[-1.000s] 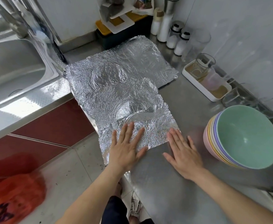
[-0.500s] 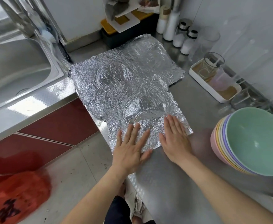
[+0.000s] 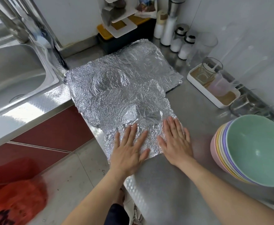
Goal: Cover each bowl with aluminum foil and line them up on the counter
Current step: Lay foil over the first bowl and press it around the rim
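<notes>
Crinkled sheets of aluminum foil [image 3: 125, 82] lie overlapped on the steel counter [image 3: 173, 184], with round bowl imprints pressed into them. My left hand [image 3: 129, 150] lies flat with spread fingers on the near corner of the front sheet. My right hand [image 3: 176, 142] presses flat on the same sheet's right edge, fingers straight. A nested stack of pastel bowls [image 3: 253, 150], mint green on top, sits tilted at the right, apart from both hands.
A sink [image 3: 11, 78] takes up the left. Salt shakers [image 3: 184, 46] and bottles stand at the back, beside a white tray [image 3: 214, 88] with glass cups. A red bag [image 3: 14, 198] lies on the floor below.
My right hand slid left from the bare counter onto the foil's right edge. My left hand stayed pressed on the near corner.
</notes>
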A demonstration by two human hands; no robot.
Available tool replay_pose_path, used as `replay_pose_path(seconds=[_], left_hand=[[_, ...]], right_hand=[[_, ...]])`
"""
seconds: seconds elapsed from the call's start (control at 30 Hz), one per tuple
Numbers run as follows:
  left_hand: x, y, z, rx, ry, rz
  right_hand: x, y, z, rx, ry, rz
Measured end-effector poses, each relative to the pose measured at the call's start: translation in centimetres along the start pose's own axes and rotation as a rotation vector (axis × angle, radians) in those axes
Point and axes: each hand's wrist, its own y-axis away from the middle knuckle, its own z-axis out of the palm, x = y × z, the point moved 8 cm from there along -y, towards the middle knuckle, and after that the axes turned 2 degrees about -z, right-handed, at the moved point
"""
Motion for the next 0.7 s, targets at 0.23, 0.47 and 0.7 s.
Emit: replay_pose_path(seconds=[0.23,0.47,0.7], left_hand=[[-1.2,-0.5,-0.9,-0.038,-0.01,-0.033],[5.2,-1.1,-6.3,0.074,0.32,-0.072],[20.6,-1.0,-8.6,-0.185,1.008,0.156]], right_hand=[[-1.9,0.5,-4.5,-0.066,-0.132,-0.028],[-1.4,6.0,-16.5,0.583,-0.109,-0.081],[8.6,9.1,-16.1,0.402,-0.319,0.441]])
